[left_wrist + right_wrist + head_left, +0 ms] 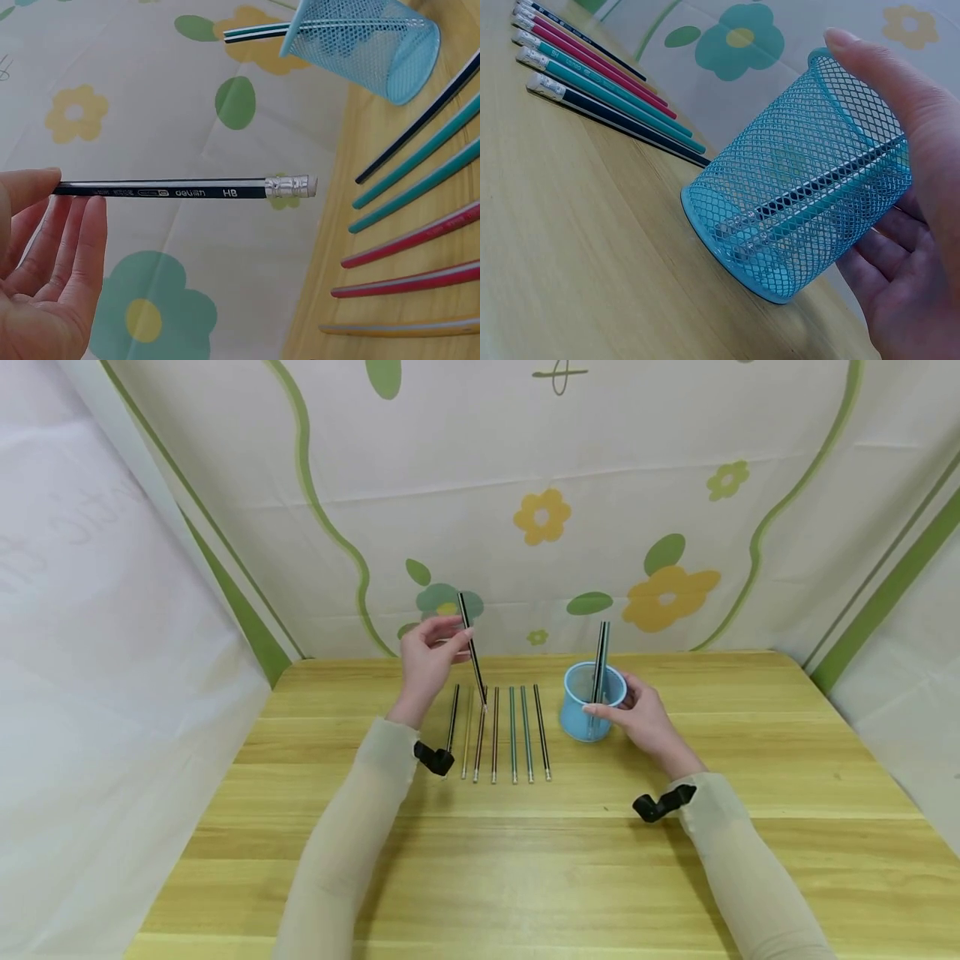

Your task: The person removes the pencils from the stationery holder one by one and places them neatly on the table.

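My left hand (429, 660) pinches a black striped pencil (165, 189) between thumb and fingers. The pencil is held above the table, its silver ferrule and white eraser pointing down over the row of pencils. On the right, my right hand (648, 720) holds a light blue mesh pencil cup (780, 165), thumb over the rim and fingers around the far side. Inside the cup stand a black pencil (598, 662) and a teal pencil (605, 647), leaning, eraser ends down.
Between the hands, several pencils lie side by side on the wooden table (525, 868), erasers toward me: a black pencil (542, 732), teal pencils (527, 735), red pencils (495, 735), a yellow pencil (467, 739) and another black pencil (453, 718). A patterned cloth (465, 460) hangs behind.
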The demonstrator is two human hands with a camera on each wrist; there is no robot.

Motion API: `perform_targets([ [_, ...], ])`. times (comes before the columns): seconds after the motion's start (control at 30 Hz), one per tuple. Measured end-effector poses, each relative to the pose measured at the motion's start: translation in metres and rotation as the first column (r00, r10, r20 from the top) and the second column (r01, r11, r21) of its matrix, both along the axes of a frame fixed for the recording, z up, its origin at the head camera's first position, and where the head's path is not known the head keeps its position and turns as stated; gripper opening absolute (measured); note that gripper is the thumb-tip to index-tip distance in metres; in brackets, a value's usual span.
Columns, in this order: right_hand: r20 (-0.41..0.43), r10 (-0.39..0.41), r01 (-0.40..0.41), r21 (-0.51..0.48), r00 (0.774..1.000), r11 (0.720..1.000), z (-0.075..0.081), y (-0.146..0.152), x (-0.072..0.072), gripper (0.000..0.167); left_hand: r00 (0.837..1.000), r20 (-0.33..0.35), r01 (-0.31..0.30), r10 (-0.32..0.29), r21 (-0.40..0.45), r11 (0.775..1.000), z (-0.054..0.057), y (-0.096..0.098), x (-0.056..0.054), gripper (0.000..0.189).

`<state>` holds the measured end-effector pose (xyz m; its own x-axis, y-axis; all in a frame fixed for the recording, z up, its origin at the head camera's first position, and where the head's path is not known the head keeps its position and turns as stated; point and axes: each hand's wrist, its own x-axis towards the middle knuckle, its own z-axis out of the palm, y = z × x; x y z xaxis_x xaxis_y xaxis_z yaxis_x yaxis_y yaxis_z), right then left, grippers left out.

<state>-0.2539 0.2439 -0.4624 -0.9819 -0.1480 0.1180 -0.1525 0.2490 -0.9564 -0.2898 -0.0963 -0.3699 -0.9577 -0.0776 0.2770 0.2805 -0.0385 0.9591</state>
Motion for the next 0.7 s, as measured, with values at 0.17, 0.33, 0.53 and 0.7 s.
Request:
perform_targets([
  [0.17,0.0,0.006,-0.006,0.004,1.0,1.0,0.002,0.0,0.0,0.077,1.0,0.019,0.002,-0.002,-0.003,1.0,-0.009,-0.006,0.001,0.025],
  [0.33,-0.01,0.004,-0.004,0.005,1.0,1.0,-0.001,0.001,-0.001,0.076,0.999,0.042,0.011,-0.01,-0.026,1.0,-0.015,-0.014,0.003,0.025],
  [0.53,-0.007,0.005,-0.005,-0.002,1.0,1.0,-0.001,0.0,-0.002,0.076,0.998,0.055,0.033,-0.03,-0.047,0.998,-0.023,-0.026,0.005,0.027],
  [0.7,-0.012,0.008,-0.008,-0.015,1.0,1.0,-0.002,0.0,-0.002,0.075,0.996,0.081,0.033,-0.027,-0.073,0.997,-0.029,-0.037,0.006,0.027],
])
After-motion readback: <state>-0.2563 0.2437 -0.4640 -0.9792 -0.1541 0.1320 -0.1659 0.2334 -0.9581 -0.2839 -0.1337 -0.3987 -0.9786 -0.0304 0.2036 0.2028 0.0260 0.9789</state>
